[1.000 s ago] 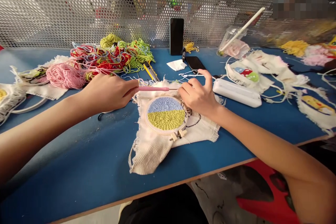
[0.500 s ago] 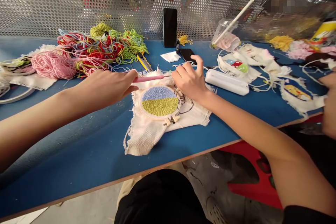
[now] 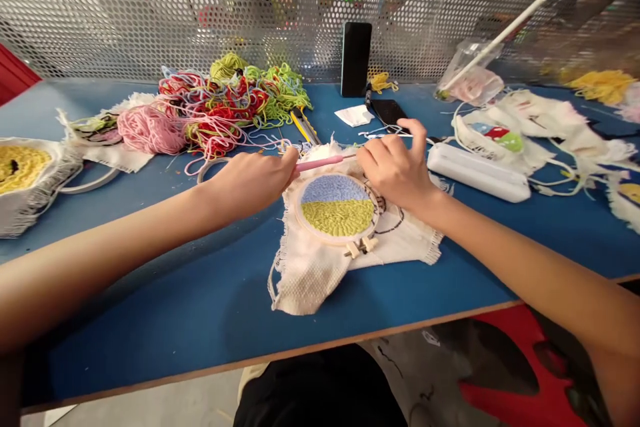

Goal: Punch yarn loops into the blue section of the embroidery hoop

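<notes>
My left hand [image 3: 260,180] is closed around the pink handle of a punch needle [image 3: 323,163], held level above the far edge of the cloth. The needle's thin metal shaft runs into the pinched fingers of my right hand [image 3: 395,167], with the index finger raised; whether yarn is between them is hidden. Just below both hands, an embroidery hoop [image 3: 334,240] holds white cloth [image 3: 310,280] flat on the blue table. Inside it, blue loops [image 3: 333,188] fill the upper half and yellow-green loops [image 3: 337,217] the lower. The hoop's screw clamp faces me.
Tangled yarn [image 3: 215,103] and a yellow cutter [image 3: 304,125] lie at the back left. A phone [image 3: 356,60] leans on the perforated metal screen [image 3: 280,7]. To the right are a white case [image 3: 477,170], a plastic cup [image 3: 470,73] with a stick and other embroidered cloths [image 3: 500,137].
The view has turned left, so everything sits further right and slightly lower. Both hands keep nearly the same pose on the punch needle above the hoop.
</notes>
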A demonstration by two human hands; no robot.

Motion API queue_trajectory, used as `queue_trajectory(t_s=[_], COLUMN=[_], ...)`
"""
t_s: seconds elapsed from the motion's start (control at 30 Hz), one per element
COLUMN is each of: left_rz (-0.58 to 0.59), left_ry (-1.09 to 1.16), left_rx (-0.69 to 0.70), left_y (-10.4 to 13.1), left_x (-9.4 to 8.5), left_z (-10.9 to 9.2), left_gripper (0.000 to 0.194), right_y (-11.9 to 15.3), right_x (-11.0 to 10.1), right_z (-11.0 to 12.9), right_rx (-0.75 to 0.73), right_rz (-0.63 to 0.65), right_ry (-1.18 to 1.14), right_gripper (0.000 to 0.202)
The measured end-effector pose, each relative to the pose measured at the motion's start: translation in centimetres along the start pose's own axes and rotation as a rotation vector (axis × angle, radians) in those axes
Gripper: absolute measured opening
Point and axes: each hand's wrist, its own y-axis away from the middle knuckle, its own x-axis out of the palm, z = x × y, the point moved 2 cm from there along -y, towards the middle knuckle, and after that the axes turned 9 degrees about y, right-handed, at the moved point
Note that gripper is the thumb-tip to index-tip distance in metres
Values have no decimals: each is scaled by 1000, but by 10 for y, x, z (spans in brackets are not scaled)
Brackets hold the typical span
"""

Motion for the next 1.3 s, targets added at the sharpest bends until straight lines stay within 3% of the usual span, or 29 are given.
queue_trajectory(t_s=[0.1, 0.4, 0.57, 0.7, 0.8, 0.9, 1.0, 1.13, 1.2, 1.3], left_rz=[-8, -58, -55, -61, -97, -125, -132, -122, -112, -108], left_ry=[-20, -21, 5, -13, -27, -45, -58, -81, -80, -59], left_rx=[17, 2, -16, -21, -23, -37, -42, -88, -103, -98], left_y=[-2, -6, -5, -6, -9, -10, -9, -12, -14, -17], left_x=[0, -1, -4, -1, 1, 0, -3, -3, -1, 0], left_z=[-2, -3, -4, 1, 8, 11, 14, 22, 27, 33], left_gripper=[35, 35, 32, 28, 27, 26, 27, 33, 37, 40], right_y=[-1, 3, 4, 2, -2, -7, -11, -8, -4, -2], right_x=[1, 5, 10, 14, 12, 3, -6, -8, -7, -6], right_z=[-3, 2, 1, -5, -10, -17, -23, -31, -36, -41], right_rx=[39, 191, 285, 379, 433, 478, 403, 261, 251, 283], right_rz=[-47, -39, 15, 119, 303, 429, 452, 360, 319, 268], right_ry=[71, -24, -74, -400, -798, -983, -925, -527, -341, -257], right_gripper=[33, 17, 11, 11, 16, 19, 23, 26, 26, 23])
